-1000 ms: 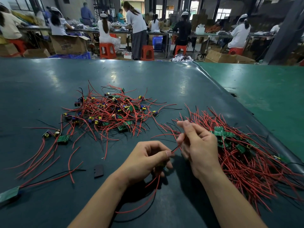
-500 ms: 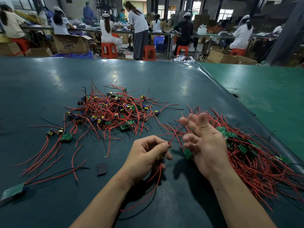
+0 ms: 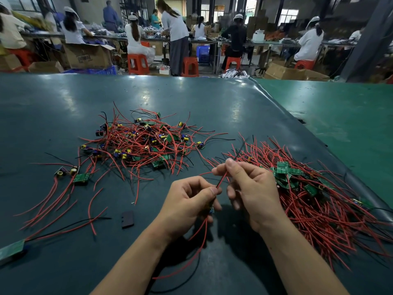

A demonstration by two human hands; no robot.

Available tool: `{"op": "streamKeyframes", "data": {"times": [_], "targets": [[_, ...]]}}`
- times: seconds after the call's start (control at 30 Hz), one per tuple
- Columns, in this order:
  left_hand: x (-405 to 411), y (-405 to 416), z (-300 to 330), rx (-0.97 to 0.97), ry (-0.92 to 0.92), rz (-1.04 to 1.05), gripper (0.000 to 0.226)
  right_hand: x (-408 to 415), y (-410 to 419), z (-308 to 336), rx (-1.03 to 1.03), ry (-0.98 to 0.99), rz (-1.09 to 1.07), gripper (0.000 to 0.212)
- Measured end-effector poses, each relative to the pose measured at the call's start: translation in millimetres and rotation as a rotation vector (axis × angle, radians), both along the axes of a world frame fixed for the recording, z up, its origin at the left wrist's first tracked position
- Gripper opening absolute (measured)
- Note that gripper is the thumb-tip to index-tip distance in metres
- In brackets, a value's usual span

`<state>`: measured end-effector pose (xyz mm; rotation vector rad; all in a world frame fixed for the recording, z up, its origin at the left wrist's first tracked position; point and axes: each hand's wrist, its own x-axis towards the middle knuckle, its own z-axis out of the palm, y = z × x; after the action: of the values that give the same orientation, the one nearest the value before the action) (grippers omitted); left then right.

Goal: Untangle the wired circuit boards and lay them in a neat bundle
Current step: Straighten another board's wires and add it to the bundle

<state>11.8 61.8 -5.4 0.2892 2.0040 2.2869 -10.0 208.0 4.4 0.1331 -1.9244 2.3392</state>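
Observation:
A tangled pile of small green circuit boards with red and black wires (image 3: 144, 141) lies mid-table. To the right lies a larger bundle of boards with red wires (image 3: 308, 194), wires fanning toward me. My left hand (image 3: 191, 203) grips a small board, its red and black leads (image 3: 191, 260) trailing down toward me. My right hand (image 3: 248, 188) pinches a red wire (image 3: 222, 177) of that board between thumb and forefinger, just above the left thumb. The held board is mostly hidden in the left fist.
Loose boards with wires (image 3: 80, 177) lie at the left, one board (image 3: 11, 249) at the near left edge. A small dark flat piece (image 3: 127, 219) lies near my left forearm. The dark mat's raised edge (image 3: 297, 128) runs along the right. Workers sit at benches behind.
My right hand had opened its fingers half a second ago; now it has closed again and pinches a red wire held by the left hand. The left hand stayed in place.

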Motion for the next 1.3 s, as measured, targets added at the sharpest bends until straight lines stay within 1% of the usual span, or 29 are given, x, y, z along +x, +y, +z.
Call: {"op": "streamKeyframes", "data": {"times": [0.1,0.2,0.27,0.37,0.43,0.47,0.53,0.6,0.63,0.7,0.73,0.8,0.83,0.9,0.97,1.03,1.07,1.2,1.23,1.3], "targets": [[3.6,1.6,-0.6,-0.018,-0.025,-0.073,0.017,-5.8,11.4,2.2,-0.087,0.004,-0.14,0.029],[6.0,3.6,-1.9,-0.018,-0.029,-0.153,0.016,-9.4,17.2,2.7,-0.14,0.007,-0.251,0.03],[6.5,4.1,-3.7,-0.034,-0.008,-0.17,0.016,-11.3,18.5,2.1,-0.177,0.007,-0.314,0.029],[6.7,4.0,-6.9,0.0,0.01,-0.096,0.014,-12.1,21.8,5.5,-0.309,-0.008,-0.336,0.026],[5.1,3.0,-7.7,0.063,0.011,0.0,0.009,-10.7,19.9,8.6,-0.379,-0.063,-0.241,0.024],[3.9,2.7,-7.3,0.106,0.005,0.045,0.006,-8.9,16.9,9.3,-0.374,-0.105,-0.166,0.032],[-0.4,2.7,-7.9,0.195,-0.02,0.133,0.01,-4.6,9.4,9.4,-0.261,-0.177,0.015,0.058],[-4.5,2.1,-8.5,0.229,-0.053,0.198,0.014,0.0,3.0,8.5,-0.136,-0.202,0.172,0.083],[-5.7,2.0,-8.8,0.232,-0.062,0.213,0.017,1.8,1.4,7.9,-0.112,-0.196,0.225,0.092],[-7.1,1.7,-9.2,0.243,-0.069,0.214,0.019,3.1,0.3,7.2,-0.16,-0.176,0.295,0.106],[-7.2,1.5,-9.0,0.246,-0.072,0.211,0.019,3.3,0.9,7.2,-0.227,-0.17,0.316,0.109],[-7.9,1.5,-8.4,0.243,-0.079,0.212,0.018,2.4,3.4,8.7,-0.32,-0.157,0.315,0.102],[-8.5,2.0,-8.8,0.243,-0.085,0.217,0.018,2.1,4.6,9.4,-0.3,-0.156,0.284,0.094],[-8.7,3.0,-9.2,0.247,-0.098,0.226,0.019,2.6,3.0,8.2,-0.136,-0.156,0.228,0.075],[-6.9,4.0,-8.9,0.234,-0.093,0.211,0.02,5.1,-2.3,3.0,0.022,-0.159,0.252,0.057],[-3.6,5.3,-7.1,0.185,-0.069,0.152,0.016,6.6,-6.7,-1.3,0.02,-0.169,0.284,0.034],[-1.8,5.7,-5.3,0.165,-0.062,0.119,0.012,6.9,-7.2,-2.2,0.005,-0.157,0.274,0.027],[1.9,7.8,-3.0,0.101,-0.048,0.086,0.012,2.2,-1.5,-1.1,0.067,-0.031,0.105,0.022],[3.3,9.1,-3.6,0.083,-0.038,0.091,0.013,0.8,1.5,1.0,0.047,-0.021,0.06,0.023],[6.5,11.8,-4.5,0.056,-0.025,0.075,0.014,-1.8,7.9,6.3,-0.059,-0.022,-0.029,0.023]]}}
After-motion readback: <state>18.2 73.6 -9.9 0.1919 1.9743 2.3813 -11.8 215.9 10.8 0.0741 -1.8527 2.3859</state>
